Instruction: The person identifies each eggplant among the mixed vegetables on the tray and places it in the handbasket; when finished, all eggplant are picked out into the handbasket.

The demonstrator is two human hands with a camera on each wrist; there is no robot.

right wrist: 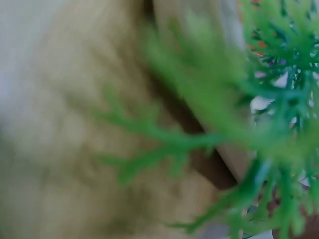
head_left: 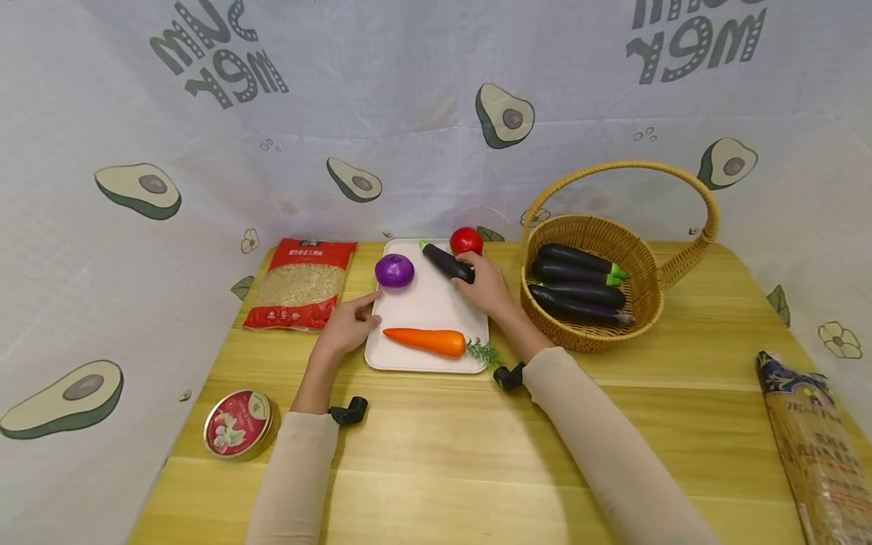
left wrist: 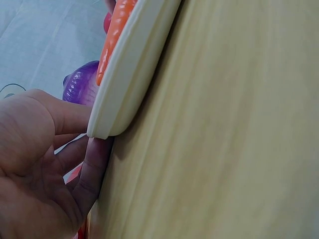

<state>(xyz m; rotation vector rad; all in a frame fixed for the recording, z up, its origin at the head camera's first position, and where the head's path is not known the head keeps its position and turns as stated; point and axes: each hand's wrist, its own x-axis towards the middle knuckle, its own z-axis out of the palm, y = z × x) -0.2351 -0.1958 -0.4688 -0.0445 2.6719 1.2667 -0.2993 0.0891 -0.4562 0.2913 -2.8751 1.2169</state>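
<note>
A white tray (head_left: 422, 303) lies on the table, and my left hand (head_left: 349, 325) holds its left edge. Up close in the left wrist view, the thumb and fingers of the left hand (left wrist: 45, 159) meet the tray rim (left wrist: 134, 74). My right hand (head_left: 485, 286) grips an eggplant (head_left: 443, 261) over the tray's far right part, its green tip pointing away to the left. Also on the tray are a purple onion (head_left: 394, 271), a tomato (head_left: 466, 241) and a carrot (head_left: 425, 341). Blurred carrot leaves (right wrist: 279, 124) fill much of the right wrist view.
A wicker basket (head_left: 593, 337) with a tall handle stands right of the tray, holding several eggplants (head_left: 579, 284). Left of the tray lies a red pasta bag (head_left: 300, 284); a round tin (head_left: 238, 425) is nearer. Another package (head_left: 814, 446) lies at the right edge.
</note>
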